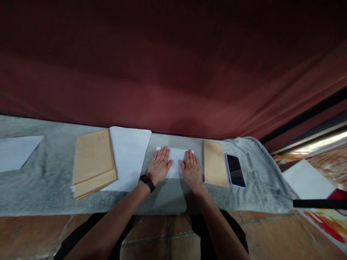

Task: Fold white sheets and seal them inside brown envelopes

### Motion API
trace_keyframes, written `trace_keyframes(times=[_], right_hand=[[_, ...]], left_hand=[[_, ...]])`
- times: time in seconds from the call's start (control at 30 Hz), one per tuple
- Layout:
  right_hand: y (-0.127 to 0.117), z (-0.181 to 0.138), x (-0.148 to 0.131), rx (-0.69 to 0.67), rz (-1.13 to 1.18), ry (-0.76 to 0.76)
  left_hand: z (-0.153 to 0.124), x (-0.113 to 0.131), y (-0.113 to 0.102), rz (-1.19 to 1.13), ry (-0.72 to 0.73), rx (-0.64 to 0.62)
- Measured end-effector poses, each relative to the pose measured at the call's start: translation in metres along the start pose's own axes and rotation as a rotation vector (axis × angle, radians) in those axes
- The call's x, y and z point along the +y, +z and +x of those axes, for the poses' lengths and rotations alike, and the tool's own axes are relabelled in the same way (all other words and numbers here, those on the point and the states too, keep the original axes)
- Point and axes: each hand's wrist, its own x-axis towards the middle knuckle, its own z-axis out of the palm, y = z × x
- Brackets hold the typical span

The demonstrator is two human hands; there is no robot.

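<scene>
A small white sheet of paper point(175, 163), perhaps folded, lies flat in front of me on the grey cloth. My left hand point(159, 165) rests palm down on its left side, fingers stretched out. On its right side my right hand point(191, 169) lies flat too, fingers extended. Part of the paper is hidden under both hands. Just right of my right hand is a brown envelope point(215, 164). To the left of my left hand lies a stack of larger white sheets point(130, 155), partly covered by several brown envelopes point(93, 157).
A phone point(235, 170) with a dark screen lies right of the single envelope. Another white sheet point(18, 151) is at the far left. Grey cloth point(260, 173) covers the narrow table up to a dark red fabric wall point(162, 90). Tiled floor point(151, 234) shows below.
</scene>
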Motion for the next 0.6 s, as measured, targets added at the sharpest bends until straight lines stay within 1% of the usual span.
trace_keyframes(times=[0.17, 0.6], right_hand=[[-0.001, -0.003, 0.005, 0.002, -0.024, 0.004], [-0.007, -0.015, 0.008, 0.023, -0.023, 0.020]], left_hand=[[-0.003, -0.003, -0.002, 0.014, -0.013, -0.021], [-0.006, -0.005, -0.002, 0.024, -0.017, 0.003]])
